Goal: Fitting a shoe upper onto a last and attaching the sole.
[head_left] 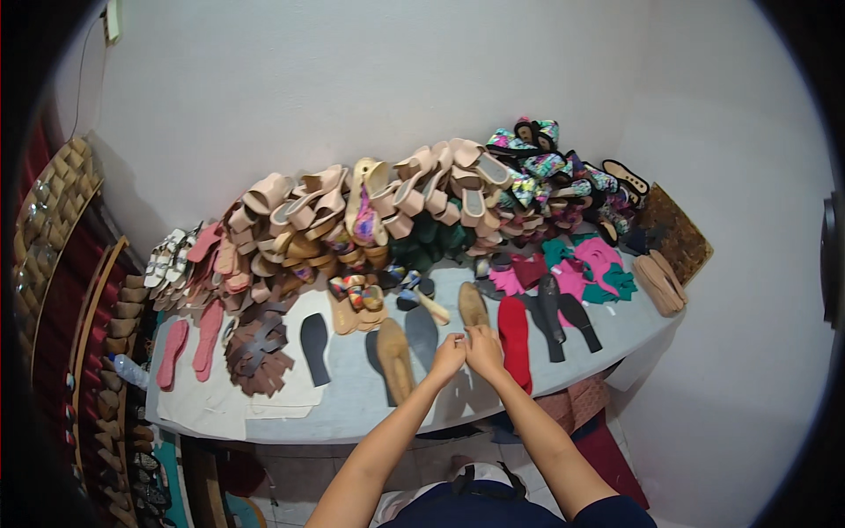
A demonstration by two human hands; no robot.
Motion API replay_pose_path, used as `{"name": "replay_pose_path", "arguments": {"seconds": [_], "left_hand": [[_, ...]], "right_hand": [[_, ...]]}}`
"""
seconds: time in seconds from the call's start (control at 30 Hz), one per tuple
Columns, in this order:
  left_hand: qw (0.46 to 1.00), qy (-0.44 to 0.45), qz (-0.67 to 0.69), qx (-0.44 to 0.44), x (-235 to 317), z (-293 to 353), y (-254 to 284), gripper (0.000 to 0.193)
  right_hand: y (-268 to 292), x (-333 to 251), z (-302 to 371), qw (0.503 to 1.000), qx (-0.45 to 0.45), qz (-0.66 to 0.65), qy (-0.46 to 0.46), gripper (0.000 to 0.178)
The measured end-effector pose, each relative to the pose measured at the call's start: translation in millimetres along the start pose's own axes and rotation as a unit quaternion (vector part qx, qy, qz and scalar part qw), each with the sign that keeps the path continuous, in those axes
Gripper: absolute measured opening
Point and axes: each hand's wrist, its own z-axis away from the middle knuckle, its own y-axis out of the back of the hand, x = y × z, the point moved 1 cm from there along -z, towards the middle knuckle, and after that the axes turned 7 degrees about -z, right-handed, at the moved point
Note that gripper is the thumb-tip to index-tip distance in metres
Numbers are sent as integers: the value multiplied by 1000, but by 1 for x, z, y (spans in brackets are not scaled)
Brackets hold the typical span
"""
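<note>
Side by side at the table's front, my left hand [451,354] and my right hand [483,349] almost touch. The left fingers are bent together; whatever they pinch, if anything, is too small to make out. My right hand's curled fingers cover the near end of a tan sole-shaped piece [473,304], its far end pointing away from me. To the left lie a grey sole [422,336] and a second tan sole-shaped piece [395,363] over a dark sole. Close on the right is a red sole [514,343].
Sandals [409,194] are heaped along the back of the table [352,422]. Brown strap pieces [258,352] and pink soles [207,341] lie left; pink and green cut pieces [602,264] lie right. Racks of shoe forms [119,343] stand left. A wall [731,290] bounds the right.
</note>
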Motion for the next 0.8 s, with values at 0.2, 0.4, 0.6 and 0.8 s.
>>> {"name": "replay_pose_path", "arguments": {"seconds": [0.2, 0.4, 0.6, 0.8], "left_hand": [[998, 18, 18, -61, -23, -35, -89, 38], [986, 76, -36, -141, 7, -24, -107, 38], [976, 31, -101, -191, 11, -17, -119, 46], [968, 6, -123, -220, -2, -21, -131, 52]], "right_hand": [[29, 107, 11, 984, 75, 84, -135, 54], [40, 142, 14, 974, 15, -9, -225, 67], [57, 161, 10, 953, -62, -113, -275, 69], [54, 179, 12, 931, -75, -264, -240, 69]]}}
